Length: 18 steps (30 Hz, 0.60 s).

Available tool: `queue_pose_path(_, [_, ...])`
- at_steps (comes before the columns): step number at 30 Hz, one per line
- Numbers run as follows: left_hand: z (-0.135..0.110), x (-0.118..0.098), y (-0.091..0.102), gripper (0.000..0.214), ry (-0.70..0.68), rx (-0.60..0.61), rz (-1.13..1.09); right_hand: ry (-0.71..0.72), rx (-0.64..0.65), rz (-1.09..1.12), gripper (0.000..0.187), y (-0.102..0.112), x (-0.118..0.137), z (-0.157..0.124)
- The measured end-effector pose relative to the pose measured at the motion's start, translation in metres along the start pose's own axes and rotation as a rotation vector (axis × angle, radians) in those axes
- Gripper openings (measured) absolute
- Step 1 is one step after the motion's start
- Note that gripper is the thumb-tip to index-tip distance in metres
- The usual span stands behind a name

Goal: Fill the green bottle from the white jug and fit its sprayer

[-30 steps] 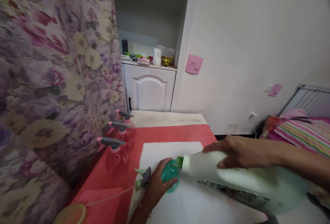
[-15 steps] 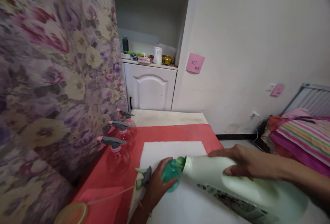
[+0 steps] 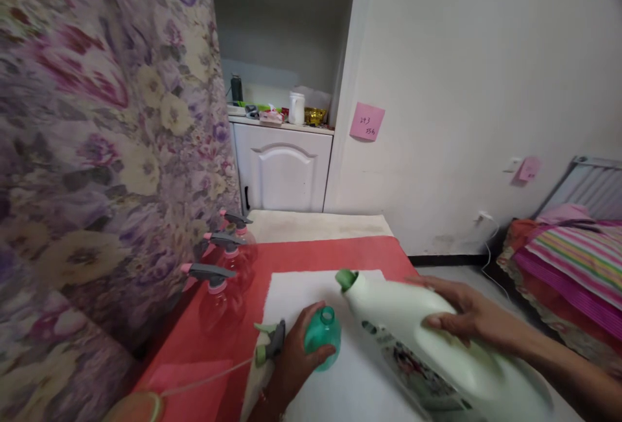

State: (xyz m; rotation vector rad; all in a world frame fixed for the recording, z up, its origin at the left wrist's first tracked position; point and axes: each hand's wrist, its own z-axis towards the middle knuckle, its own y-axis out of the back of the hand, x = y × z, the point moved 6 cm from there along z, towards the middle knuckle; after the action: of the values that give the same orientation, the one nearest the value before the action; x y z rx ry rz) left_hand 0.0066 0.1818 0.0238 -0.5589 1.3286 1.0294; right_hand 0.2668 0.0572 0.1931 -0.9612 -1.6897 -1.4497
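Observation:
My left hand [image 3: 294, 360] is closed round a small teal spray bottle [image 3: 321, 339] standing on a white cloth [image 3: 311, 286]; its mouth is uncovered. A grey-green trigger sprayer head [image 3: 269, 343] with a thin tube lies against that hand. My right hand [image 3: 466, 315] grips a large pale green jug [image 3: 427, 354], tilted, with its green spout [image 3: 346, 278] raised just above and to the right of the teal bottle's mouth.
Three clear pink spray bottles [image 3: 221, 282] stand in a row along the left of the red table cover [image 3: 311, 250], beside a floral curtain [image 3: 97, 137]. Behind are a white cupboard [image 3: 282, 169], a wall with pink notes [image 3: 367, 122], and striped bedding [image 3: 573, 260] at right.
The jug's spout has lifted off the teal bottle's mouth and swung up and to the right. My left hand still holds the teal bottle in place.

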Motion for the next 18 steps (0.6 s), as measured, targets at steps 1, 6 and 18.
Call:
queue_pose_path(1, [0.000,0.000,0.000,0.069,0.013,-0.005,0.011,0.014,-0.085,0.053,0.061,0.005,-0.004,0.005])
queue_pose_path(6, [-0.002,0.003,-0.001,0.077,0.056,-0.033,0.045,0.198,-0.416,0.301,0.065,0.002,-0.015,0.046])
queue_pose_path(18, [-0.008,0.027,-0.003,0.097,0.099,-0.083,0.144,0.284,-0.649,0.510,0.079,-0.077,-0.088,0.088])
